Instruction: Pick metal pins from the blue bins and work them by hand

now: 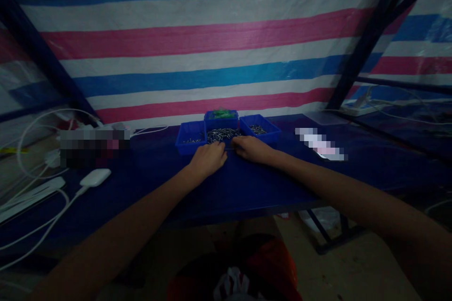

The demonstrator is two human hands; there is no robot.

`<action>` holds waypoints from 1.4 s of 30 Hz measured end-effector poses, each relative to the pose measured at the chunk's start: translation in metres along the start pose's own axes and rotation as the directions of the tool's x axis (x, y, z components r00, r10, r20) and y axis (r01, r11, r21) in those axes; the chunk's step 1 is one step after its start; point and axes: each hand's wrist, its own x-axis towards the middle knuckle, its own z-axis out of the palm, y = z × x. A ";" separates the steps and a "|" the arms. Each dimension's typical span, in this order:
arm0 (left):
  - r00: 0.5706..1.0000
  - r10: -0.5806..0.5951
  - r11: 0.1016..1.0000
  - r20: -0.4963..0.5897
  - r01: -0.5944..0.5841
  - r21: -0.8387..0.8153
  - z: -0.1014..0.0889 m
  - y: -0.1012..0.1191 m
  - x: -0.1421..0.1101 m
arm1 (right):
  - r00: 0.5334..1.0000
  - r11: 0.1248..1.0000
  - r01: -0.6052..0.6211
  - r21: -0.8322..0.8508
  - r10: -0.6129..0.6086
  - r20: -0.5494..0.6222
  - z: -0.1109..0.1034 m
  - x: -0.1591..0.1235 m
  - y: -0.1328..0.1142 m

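My left hand [208, 157] rests at the front of a pile of small shiny metal pieces [223, 133], its fingers curled together. My right hand [252, 148] is curled on the other side of the same pile, a short gap from the left. Whatever the fingertips hold is too small and dark to name. Around the pile stand three blue plastic bins: the left bin [187, 148] holds a few small metal pieces, the right bin [270, 136] holds more of them, and the back bin [208, 120] contains something green [221, 114].
The bins stand on a dark blue table [219, 193]. At left lie a white charger [95, 177], a white power strip [31, 195] and loose cables. A pixelated flat object [319, 143] lies at right. Behind hangs a striped tarp [212, 42] between dark metal posts [363, 47].
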 end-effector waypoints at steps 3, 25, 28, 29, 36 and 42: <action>0.998 0.058 0.995 0.025 -0.056 -0.084 0.001 -0.002 0.001 | 0.998 0.996 0.065 0.056 -0.065 0.012 -0.003 -0.003 0.001; 0.979 0.198 0.946 -0.058 -0.206 -0.249 0.002 -0.012 0.009 | 0.989 0.994 0.109 0.024 -0.110 0.096 -0.012 -0.006 0.004; 0.970 0.201 0.915 -0.136 -0.235 -0.327 0.000 -0.009 0.010 | 0.991 0.993 0.110 0.046 -0.113 0.070 -0.011 -0.006 0.004; 0.971 0.193 0.905 -0.143 -0.233 -0.357 -0.001 -0.009 0.010 | 0.992 0.993 0.107 0.055 -0.111 0.065 -0.011 -0.006 0.004; 0.985 0.134 0.843 -0.112 -0.173 -0.509 -0.004 -0.011 0.012 | 0.994 0.980 0.088 0.179 -0.099 0.053 -0.011 -0.005 0.003; 0.972 0.188 0.817 -0.143 -0.236 -0.527 -0.007 -0.007 0.009 | 0.991 0.978 0.100 0.183 -0.114 0.070 -0.011 -0.005 0.002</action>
